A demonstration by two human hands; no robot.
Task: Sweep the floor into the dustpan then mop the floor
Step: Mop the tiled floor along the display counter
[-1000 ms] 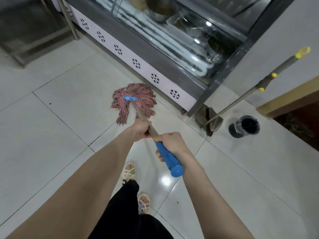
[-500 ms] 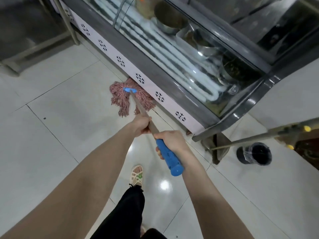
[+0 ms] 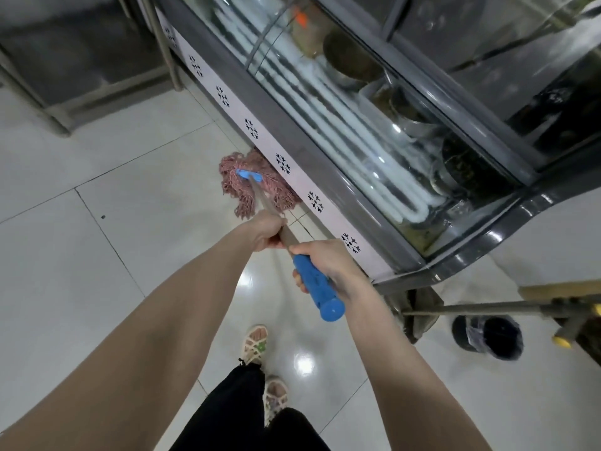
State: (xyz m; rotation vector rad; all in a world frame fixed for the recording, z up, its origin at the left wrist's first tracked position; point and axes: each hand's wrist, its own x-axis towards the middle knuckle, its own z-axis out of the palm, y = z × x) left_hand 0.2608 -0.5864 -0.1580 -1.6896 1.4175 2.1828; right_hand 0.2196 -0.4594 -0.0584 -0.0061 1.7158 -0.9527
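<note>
A mop with a pink string head (image 3: 257, 187) lies on the white tiled floor (image 3: 97, 255), pressed against the base of a glass display fridge (image 3: 357, 131). My left hand (image 3: 265, 232) grips the mop's metal shaft partway down. My right hand (image 3: 328, 265) grips the blue handle end (image 3: 320, 294) just behind it. A dustpan (image 3: 419, 307) with a long handle (image 3: 481, 309) stands by the fridge's right corner, partly hidden behind it.
A black bin (image 3: 487, 336) with a clear liner sits on the floor at the right, beside the dustpan. A metal rack's legs (image 3: 52, 122) stand at the upper left. My feet in sandals (image 3: 257, 343) are below the hands. A small dark speck (image 3: 103, 217) lies on the floor at left.
The mop head has moved from the open floor up against the fridge base. My view has shifted closer to the fridge, and the dustpan and bin have slid toward the lower right.
</note>
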